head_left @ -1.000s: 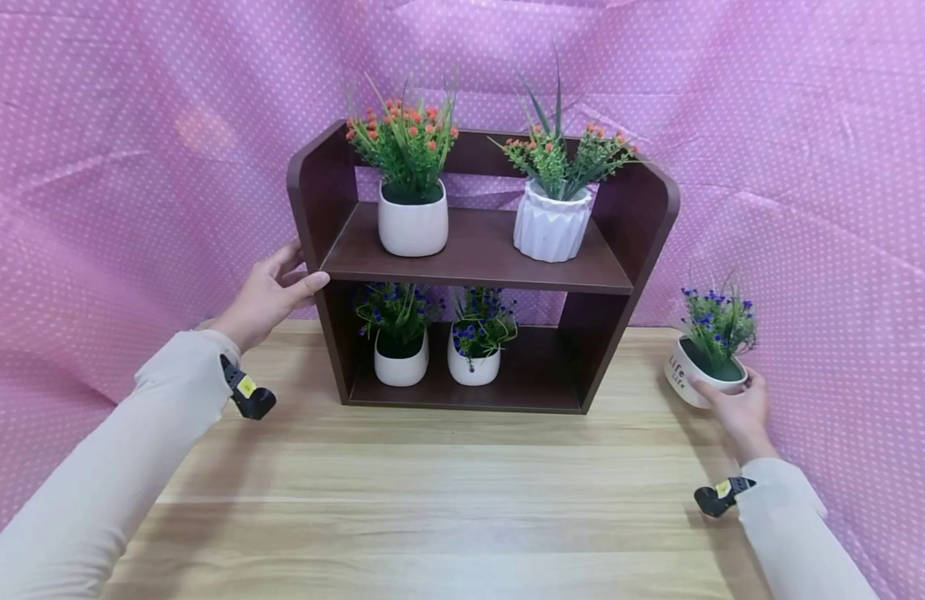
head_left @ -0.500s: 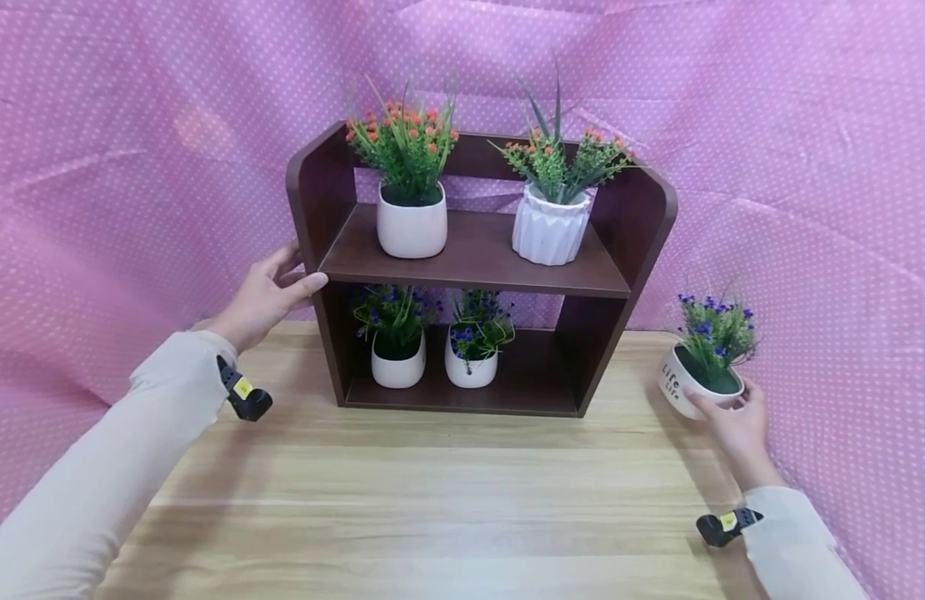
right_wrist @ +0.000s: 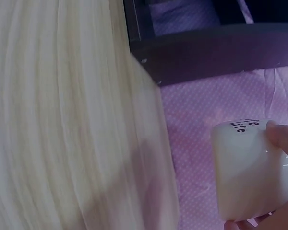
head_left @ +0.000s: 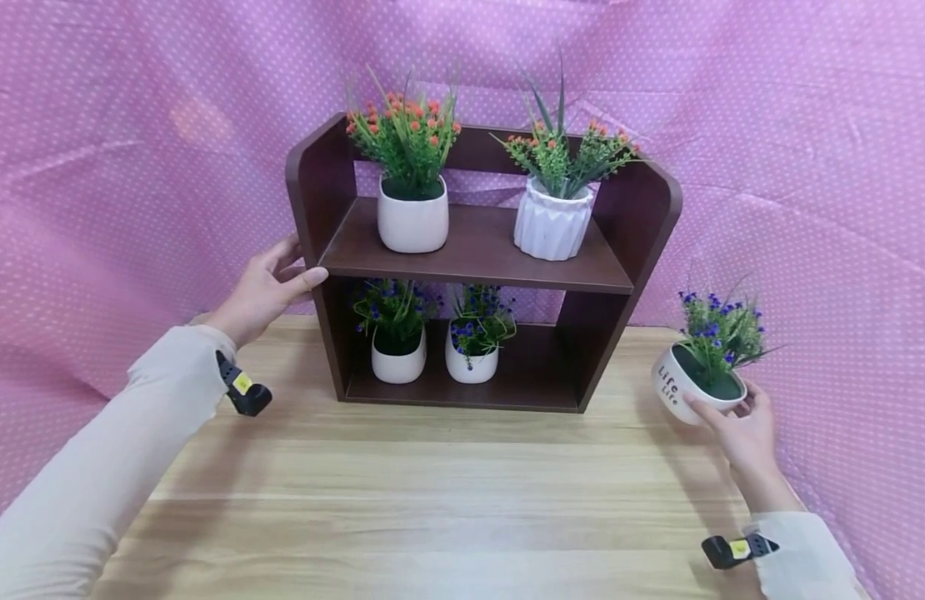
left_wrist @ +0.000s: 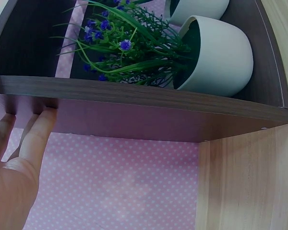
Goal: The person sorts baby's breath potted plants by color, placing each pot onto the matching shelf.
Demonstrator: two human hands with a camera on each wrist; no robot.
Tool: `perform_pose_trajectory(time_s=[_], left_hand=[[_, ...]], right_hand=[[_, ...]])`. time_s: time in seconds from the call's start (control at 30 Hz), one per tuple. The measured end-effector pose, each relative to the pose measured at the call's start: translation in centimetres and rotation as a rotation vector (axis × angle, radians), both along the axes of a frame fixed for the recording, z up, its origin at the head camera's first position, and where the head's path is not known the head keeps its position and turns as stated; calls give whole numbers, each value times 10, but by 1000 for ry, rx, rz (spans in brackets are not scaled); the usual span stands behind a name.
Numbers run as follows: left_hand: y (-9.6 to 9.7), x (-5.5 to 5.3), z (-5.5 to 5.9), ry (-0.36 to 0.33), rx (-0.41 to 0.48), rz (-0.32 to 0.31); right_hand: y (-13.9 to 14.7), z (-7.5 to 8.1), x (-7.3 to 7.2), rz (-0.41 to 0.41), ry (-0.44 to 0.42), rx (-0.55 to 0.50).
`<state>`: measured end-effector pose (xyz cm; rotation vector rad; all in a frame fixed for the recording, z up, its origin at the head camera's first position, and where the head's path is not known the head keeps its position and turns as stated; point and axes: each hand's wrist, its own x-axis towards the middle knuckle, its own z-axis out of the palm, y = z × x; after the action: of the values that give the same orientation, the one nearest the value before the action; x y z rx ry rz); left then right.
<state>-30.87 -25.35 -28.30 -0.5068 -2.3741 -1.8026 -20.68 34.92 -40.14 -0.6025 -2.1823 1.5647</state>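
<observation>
A dark brown two-tier wooden shelf (head_left: 462,271) stands on the table. My left hand (head_left: 260,292) holds its left side panel, thumb over the front edge and fingertips (left_wrist: 49,114) against the outer face. At the right, my right hand (head_left: 747,437) grips a white "Life" flowerpot (head_left: 676,387) with blue flowers. The pot is tilted, its thumb side near the rim; in the right wrist view the pot (right_wrist: 252,172) has fingers under its lower edge. On the top tier are a smooth white pot (head_left: 412,221) and a ribbed white pot (head_left: 552,221), both with orange flowers.
Two white pots with blue flowers, one left (head_left: 398,362) and one beside it (head_left: 472,362), stand on the lower tier. A pink dotted cloth (head_left: 170,125) hangs behind and at both sides. The light wooden table (head_left: 447,500) stretches in front of the shelf.
My right hand has brought the "Life" flowerpot a little nearer to me and slightly left. The left hand has stayed on the shelf's side.
</observation>
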Motion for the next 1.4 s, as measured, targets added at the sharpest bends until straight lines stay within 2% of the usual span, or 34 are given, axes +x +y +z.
perform_pose_trajectory(time_s=[0.27, 0.63, 0.87, 1.13, 1.4], left_hand=[[1, 1, 0, 5, -13, 2], [2, 1, 2, 1, 3, -4], [2, 2, 2, 6, -3, -2], [2, 1, 3, -2, -14, -1], [2, 4, 4, -10, -28, 10]], right_hand=[[-12, 7, 17, 30, 47, -48], [-26, 11, 34, 56, 5, -24], [-35, 13, 48, 120, 84, -64], [-47, 18, 61, 186, 118, -45], [-66, 23, 74, 258, 223, -130]])
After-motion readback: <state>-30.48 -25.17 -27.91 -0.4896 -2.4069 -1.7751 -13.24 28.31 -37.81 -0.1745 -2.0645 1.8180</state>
